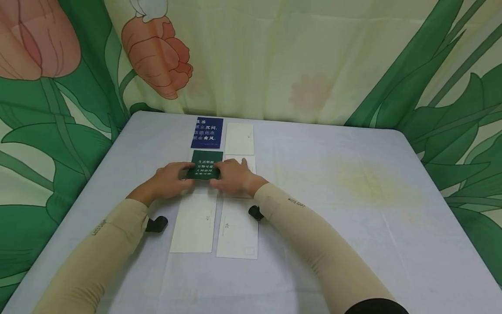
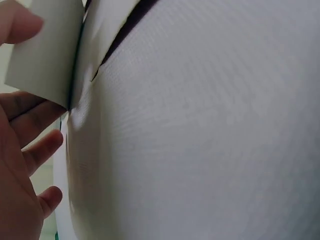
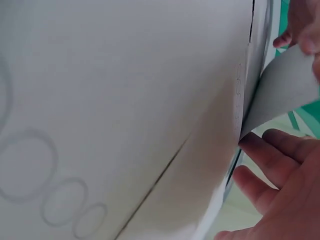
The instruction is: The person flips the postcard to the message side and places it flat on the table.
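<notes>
White cloth-covered table (image 1: 333, 152), with a dark green rectangular paper card (image 1: 205, 163) between the left hand (image 1: 170, 179) and the right hand (image 1: 237, 176).
Two long off-white paper cards (image 1: 194, 224) nearest the person may be pushed askew, I judge, if the beige sleeves (image 1: 310, 235) or the black wrist devices (image 1: 157, 224) come down on them. Thumbs and fingers of both hands pinch the green card at its left and right sides; it is bowed, so too much pressing inward could crease it. It is in the left column, just nearer than the dark blue printed card (image 1: 207, 133); whether its edge touches the cloth, I cannot tell. Its face is deep green, its back is plain greyish white, and smallest are the pale printed characters (image 1: 205, 167).
</notes>
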Motion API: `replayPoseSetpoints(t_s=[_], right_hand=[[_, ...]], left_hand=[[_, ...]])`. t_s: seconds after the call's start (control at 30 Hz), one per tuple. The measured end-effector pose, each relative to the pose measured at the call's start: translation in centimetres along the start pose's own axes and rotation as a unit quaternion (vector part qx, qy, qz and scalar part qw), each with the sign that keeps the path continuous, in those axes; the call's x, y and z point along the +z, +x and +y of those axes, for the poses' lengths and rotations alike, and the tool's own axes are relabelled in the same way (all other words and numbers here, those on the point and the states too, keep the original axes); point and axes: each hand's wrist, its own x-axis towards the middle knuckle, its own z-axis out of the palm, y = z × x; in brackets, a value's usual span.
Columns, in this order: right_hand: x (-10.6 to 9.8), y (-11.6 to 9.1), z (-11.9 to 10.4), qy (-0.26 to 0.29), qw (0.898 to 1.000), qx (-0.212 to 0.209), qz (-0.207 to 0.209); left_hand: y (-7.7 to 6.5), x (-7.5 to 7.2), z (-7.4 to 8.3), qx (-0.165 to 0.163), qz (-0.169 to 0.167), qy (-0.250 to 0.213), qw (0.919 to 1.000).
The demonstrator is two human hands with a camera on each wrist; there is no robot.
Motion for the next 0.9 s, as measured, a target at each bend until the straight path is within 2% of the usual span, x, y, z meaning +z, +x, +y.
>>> replayPoseSetpoints(t_s=[0.17, 0.4, 0.5, 0.7, 0.8, 0.9], right_hand=[[0.09, 0.07, 0.03, -0.004, 1.0, -0.006, 0.019], [-0.07, 0.1, 0.14, 0.058, 0.998, 0.012, 0.034], [-0.24, -0.03, 0.13, 0.083, 0.996, 0.015, 0.042], [-0.62, -0.38, 0.14, 0.145, 0.985, 0.02, 0.086], [-0.76, -0.49, 0.19, 0.17, 0.98, 0.022, 0.104], [-0.88, -0.52, 0.16, 0.188, 0.975, 0.015, 0.114]], left_hand=[[-0.18, 0.02, 0.15, 0.004, 0.037, 0.004, 0.9993], [-0.38, 0.26, 0.0, 0.015, 0.073, -0.013, 0.9971], [-0.57, 0.27, 0.07, 0.009, 0.086, -0.025, 0.9959], [-0.76, 0.13, 0.19, -0.018, 0.131, -0.056, 0.9897], [-0.9, 0.12, 0.05, -0.033, 0.131, -0.066, 0.9886], [-1.03, 0.26, 0.02, -0.033, 0.119, -0.071, 0.9899]])
